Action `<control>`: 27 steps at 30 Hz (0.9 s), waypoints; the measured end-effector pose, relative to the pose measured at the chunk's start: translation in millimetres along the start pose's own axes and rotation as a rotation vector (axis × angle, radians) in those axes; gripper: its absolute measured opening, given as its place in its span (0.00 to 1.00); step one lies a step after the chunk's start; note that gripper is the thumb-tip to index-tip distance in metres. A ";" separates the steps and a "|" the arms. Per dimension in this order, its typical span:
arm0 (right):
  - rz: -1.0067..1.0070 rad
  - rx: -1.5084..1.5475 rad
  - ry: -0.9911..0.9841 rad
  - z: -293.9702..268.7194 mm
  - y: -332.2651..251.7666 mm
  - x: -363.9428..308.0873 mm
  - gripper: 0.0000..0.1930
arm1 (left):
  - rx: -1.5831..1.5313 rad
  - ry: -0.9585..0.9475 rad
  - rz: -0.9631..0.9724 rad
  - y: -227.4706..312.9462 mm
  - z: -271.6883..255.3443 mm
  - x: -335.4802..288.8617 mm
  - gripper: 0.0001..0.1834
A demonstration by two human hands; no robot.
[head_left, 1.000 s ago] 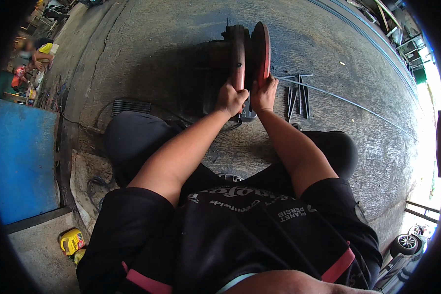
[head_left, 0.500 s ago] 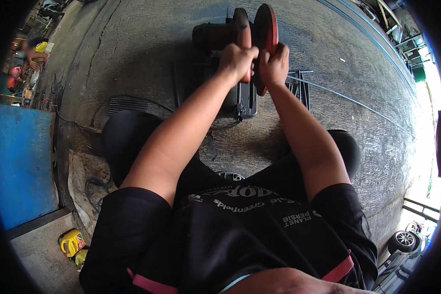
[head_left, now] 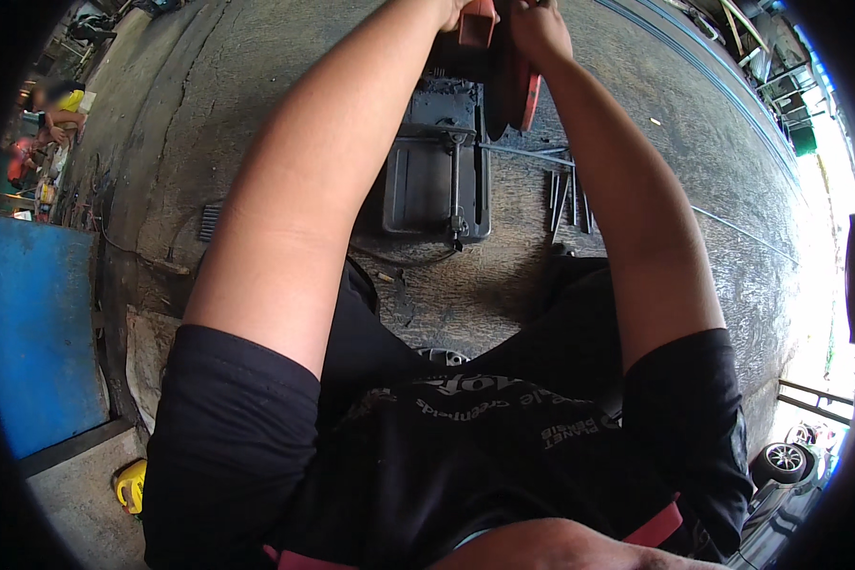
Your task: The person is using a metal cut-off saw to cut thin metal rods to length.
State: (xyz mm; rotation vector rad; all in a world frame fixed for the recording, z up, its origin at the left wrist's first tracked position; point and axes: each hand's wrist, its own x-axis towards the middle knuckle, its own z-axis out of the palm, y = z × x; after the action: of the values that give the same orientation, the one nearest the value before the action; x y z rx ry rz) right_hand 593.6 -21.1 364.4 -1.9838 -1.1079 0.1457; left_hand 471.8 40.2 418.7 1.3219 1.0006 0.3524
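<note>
left hand (head_left: 452,12) at top edge, partly cut off, fingers closed round orange handle (head_left: 478,27) of cutting saw (head_left: 446,103). right hand (head_left: 542,35) just beside, on red wheel cover (head_left: 531,101); cannot tell if fingers grip. saw's black base (head_left: 414,190) flat on floor (head_left: 275,52), between forearms. thin metal bars (head_left: 561,201) near its right side.

A rough grey floor (head_left: 280,43) is carrying a black machine base (head_left: 418,201) in the middle, and a dark cable (head_left: 404,259) is curving near its lower edge. Metal bars (head_left: 562,201) are lying just right of the base, a thin rod (head_left: 746,235) is stretching rightward, and a ribbed plate (head_left: 211,221) is resting at left, partly hidden.
</note>
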 end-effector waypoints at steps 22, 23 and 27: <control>-0.968 -1.344 -0.127 10.8 -6.0 72.9 0.18 | 0.060 0.180 0.055 52.3 -18.5 39.4 0.21; -0.952 -1.333 -0.104 12.5 -5.2 73.1 0.17 | 0.073 0.209 0.062 52.0 -17.1 37.8 0.21; -0.867 -1.238 -0.057 25.7 5.8 85.7 0.16 | 0.086 0.175 0.047 53.0 -18.6 37.5 0.20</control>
State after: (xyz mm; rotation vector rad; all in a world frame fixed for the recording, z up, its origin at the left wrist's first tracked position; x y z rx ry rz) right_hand 637.1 57.2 367.7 -2.1778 -2.3162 -1.2007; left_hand 494.9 93.4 453.3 1.4123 1.1431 0.4716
